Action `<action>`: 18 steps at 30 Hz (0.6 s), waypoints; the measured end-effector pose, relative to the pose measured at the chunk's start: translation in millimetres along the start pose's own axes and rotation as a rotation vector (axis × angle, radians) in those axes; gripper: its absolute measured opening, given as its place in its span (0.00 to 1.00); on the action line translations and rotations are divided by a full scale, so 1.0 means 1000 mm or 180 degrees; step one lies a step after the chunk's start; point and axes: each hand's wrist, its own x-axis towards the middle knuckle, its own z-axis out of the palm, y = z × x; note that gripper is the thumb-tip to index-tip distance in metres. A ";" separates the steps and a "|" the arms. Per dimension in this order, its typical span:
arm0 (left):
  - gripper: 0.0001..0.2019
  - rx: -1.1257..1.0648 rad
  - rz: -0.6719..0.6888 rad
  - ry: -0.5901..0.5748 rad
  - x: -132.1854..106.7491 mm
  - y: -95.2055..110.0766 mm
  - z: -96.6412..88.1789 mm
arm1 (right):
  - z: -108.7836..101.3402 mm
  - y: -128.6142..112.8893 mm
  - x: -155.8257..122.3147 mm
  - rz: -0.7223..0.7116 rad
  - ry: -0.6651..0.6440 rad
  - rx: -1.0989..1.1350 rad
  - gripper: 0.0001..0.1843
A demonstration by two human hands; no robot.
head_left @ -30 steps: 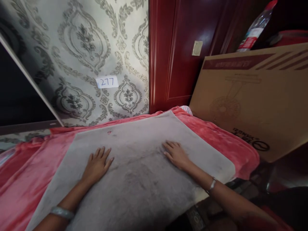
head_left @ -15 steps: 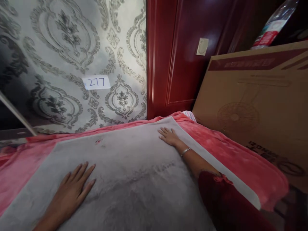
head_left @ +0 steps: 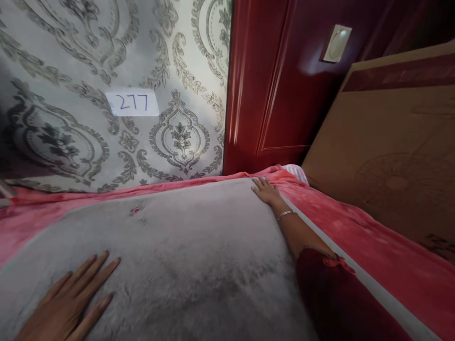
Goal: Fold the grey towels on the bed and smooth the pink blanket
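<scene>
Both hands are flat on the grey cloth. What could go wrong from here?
The wide grey plush cloth could slide or bunch, as it lies on a soft pink plush blanket.
The right hand, at the cloth's far corner, might fold that edge over.
The thin, round silver metal bracelet could catch on the cloth.

A coral-pink plush blanket (head_left: 359, 232) is the carrying surface, hiding whatever lies under it. Spread flat on it is 1 grey plush cloth (head_left: 199, 227), which leaves a narrow, rumpled coral strip along the blanket's far edge and broader bands at its left and right sides. The cloth bears 1 small reddish mark (head_left: 135, 210) toward the blanket's far left corner. Striped fabric (head_left: 298, 174) shows at the blanket's far right corner.
</scene>
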 end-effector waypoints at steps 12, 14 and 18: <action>0.33 -0.0023 0.0073 -0.0258 0.013 0.027 -0.031 | -0.020 -0.025 -0.026 0.0361 -0.0334 -0.0306 0.32; 0.34 0.0037 0.0092 -0.0338 0.016 0.033 -0.038 | -0.021 -0.035 -0.055 0.0322 -0.0383 -0.0302 0.33; 0.34 0.0097 0.0111 -0.0462 0.021 0.042 -0.044 | -0.008 -0.026 -0.133 -0.0268 -0.0357 -0.0200 0.35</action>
